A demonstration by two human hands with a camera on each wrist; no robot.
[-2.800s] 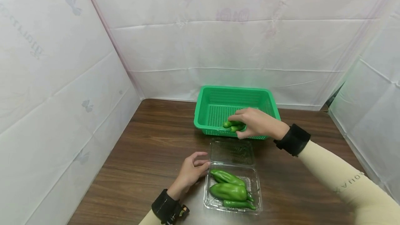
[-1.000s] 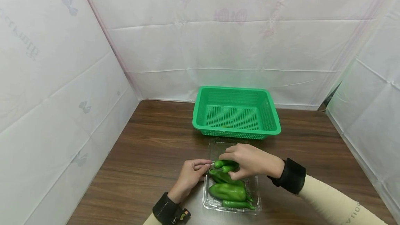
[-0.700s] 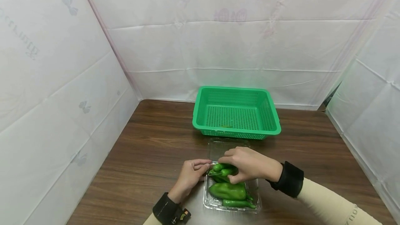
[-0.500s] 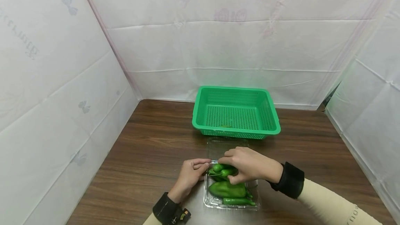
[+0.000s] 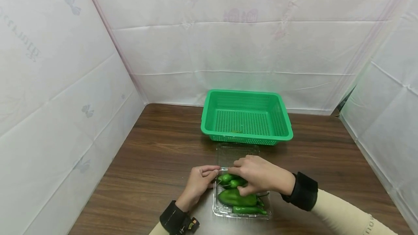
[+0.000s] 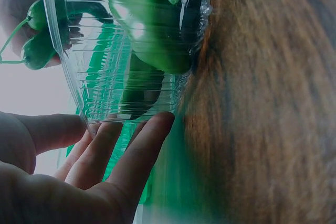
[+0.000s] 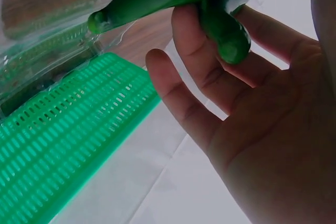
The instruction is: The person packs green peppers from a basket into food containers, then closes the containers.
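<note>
Green basket on wooden table, white backdrop.

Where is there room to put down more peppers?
The green basket looks almost bare. The wooden table left of the clear box is bare too. The box is crowded: peppers and both hands, left and right.
</note>
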